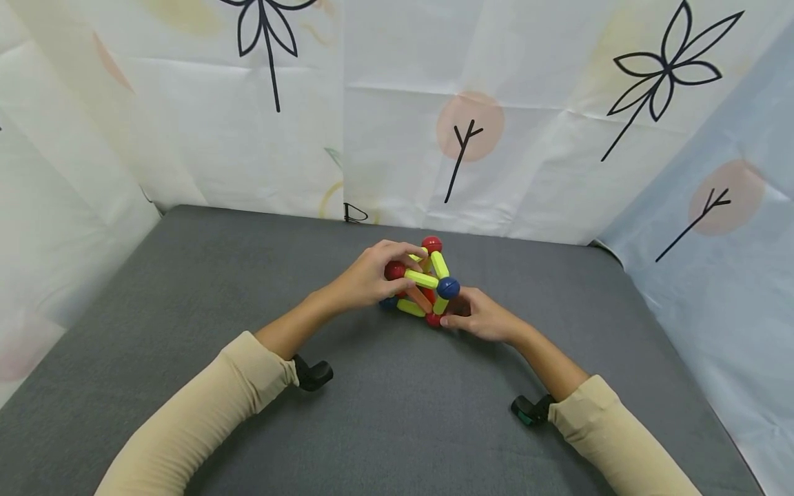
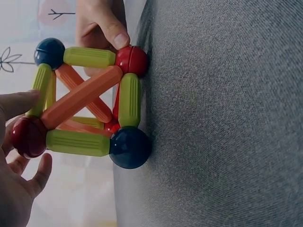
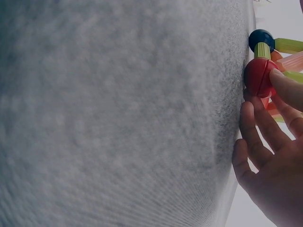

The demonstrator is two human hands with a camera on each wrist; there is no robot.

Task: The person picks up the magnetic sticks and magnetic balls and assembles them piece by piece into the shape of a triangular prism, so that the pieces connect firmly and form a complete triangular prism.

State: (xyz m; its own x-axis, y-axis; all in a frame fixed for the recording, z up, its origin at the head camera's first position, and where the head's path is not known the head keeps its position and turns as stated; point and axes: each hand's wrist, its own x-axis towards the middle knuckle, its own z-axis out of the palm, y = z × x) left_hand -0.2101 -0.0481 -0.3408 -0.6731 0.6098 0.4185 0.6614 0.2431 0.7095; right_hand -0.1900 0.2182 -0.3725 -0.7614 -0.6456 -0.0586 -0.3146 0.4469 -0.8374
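Note:
A cube-like frame of magnetic balls and rods (image 1: 422,280) stands on the grey surface, with yellow-green rods at its edges and orange rods (image 2: 85,94) running diagonally. Its corners are red and dark blue balls. From the left, my left hand (image 1: 371,274) holds the frame around an upper red ball (image 2: 28,137), one digit lying along a yellow-green rod. Low on the other side, my right hand (image 1: 486,315) grips a bottom red ball (image 3: 259,78), its thumb pressed on the ball. The frame's far side is partly hidden.
The grey cloth-covered table (image 1: 372,427) spreads around the frame. Behind it hangs a white sheet (image 1: 397,151) with printed leaves and trees, and a bluish sheet (image 1: 713,289) hangs at the right. Dark devices (image 1: 313,373) sit at both wrists.

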